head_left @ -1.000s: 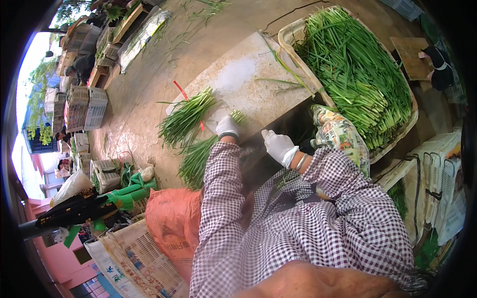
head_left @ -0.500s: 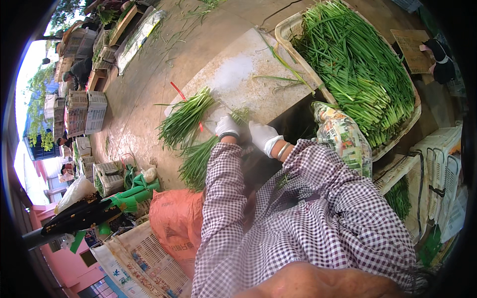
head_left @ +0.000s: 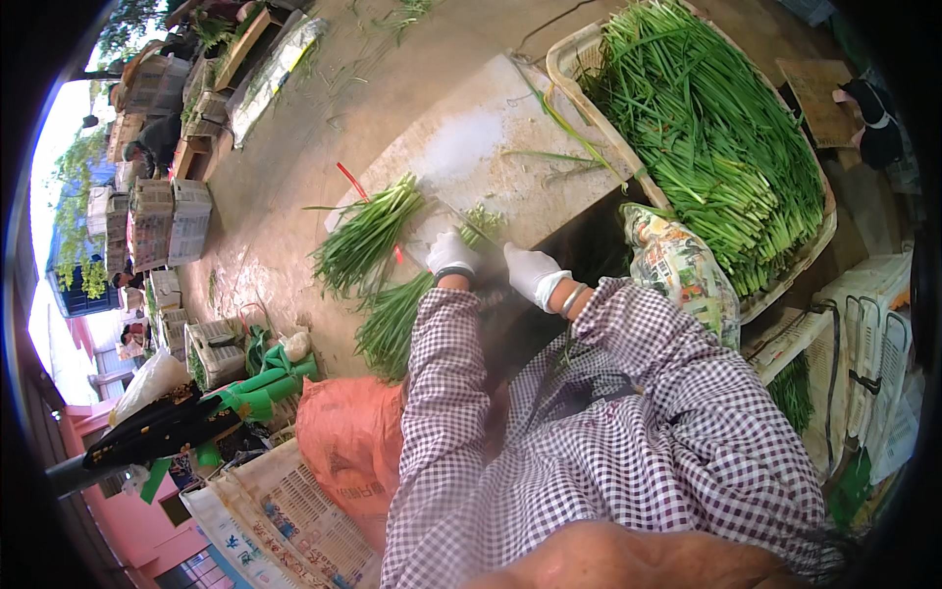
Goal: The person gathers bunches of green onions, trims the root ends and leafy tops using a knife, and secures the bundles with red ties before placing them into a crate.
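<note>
My left hand (head_left: 452,253), in a white glove, is closed around a bunch of garlic chives (head_left: 394,326) on the near edge of a worn board (head_left: 549,187). Its leaves hang down to the left, and its pale stem ends (head_left: 481,224) stick out past my fingers. My right hand (head_left: 535,275), also gloved, is closed on what looks like a thin knife (head_left: 489,237), its narrow blade slanting up left across the stems; the handle is hidden. Another chive bundle (head_left: 368,236) lies on the board's left end, a red tie (head_left: 352,181) beside it.
A big pale crate (head_left: 569,61) heaped with chives stands right of the board. Loose leaves (head_left: 564,128) lie on the board. A printed bag (head_left: 677,265) is by my right forearm, an orange sack (head_left: 348,427) by my left. Stacked boxes (head_left: 152,221) and a person (head_left: 157,142) are far left.
My right hand has drawn a little right and nearer to me, widening the gap to my left hand. The stem ends show more plainly; my left hand still grips the bunch.
</note>
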Demonstrator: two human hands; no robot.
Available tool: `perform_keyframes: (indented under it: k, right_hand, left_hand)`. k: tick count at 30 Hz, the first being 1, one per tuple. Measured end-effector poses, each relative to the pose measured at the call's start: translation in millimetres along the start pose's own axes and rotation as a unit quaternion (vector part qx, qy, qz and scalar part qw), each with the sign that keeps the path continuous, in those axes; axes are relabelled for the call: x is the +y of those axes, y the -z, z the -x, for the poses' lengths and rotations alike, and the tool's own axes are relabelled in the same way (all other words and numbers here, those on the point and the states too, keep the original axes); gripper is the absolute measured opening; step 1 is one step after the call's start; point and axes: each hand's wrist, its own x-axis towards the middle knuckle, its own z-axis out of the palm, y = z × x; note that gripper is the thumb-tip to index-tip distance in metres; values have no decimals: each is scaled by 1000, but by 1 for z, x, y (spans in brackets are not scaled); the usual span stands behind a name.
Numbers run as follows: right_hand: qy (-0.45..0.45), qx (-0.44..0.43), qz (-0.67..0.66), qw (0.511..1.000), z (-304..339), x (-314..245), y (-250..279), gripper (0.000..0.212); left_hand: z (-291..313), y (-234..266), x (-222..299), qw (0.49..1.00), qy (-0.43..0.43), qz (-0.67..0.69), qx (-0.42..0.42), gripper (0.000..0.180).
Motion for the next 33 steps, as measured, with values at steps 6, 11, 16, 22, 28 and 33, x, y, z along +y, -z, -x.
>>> perform_keyframes:
  k: [6,11,16,22,28,33]
  right_hand:
    - [47,125,10,991,-24,14,-47,14]
    - [57,76,21,995,-16,13,-30,16]
    - [12,10,43,999,4,17,13,27]
    - [67,174,98,978,-46,45,55,30]
    - [115,128,145,974,-84,59,69,29]
    - [165,-51,88,981,-81,78,74,25]
  left_hand:
    - [2,5,6,999,-2,15,29,67]
    - [2,0,-3,999,-11,14,32,78]
    - [5,2,-8,999,-20,38,23,109]
    - [46,-13,-33,986,-45,16,158,122]
    - [57,-25,-49,979,-8,58,195,96]
    - [123,5,-80,890,-105,233,377,86]
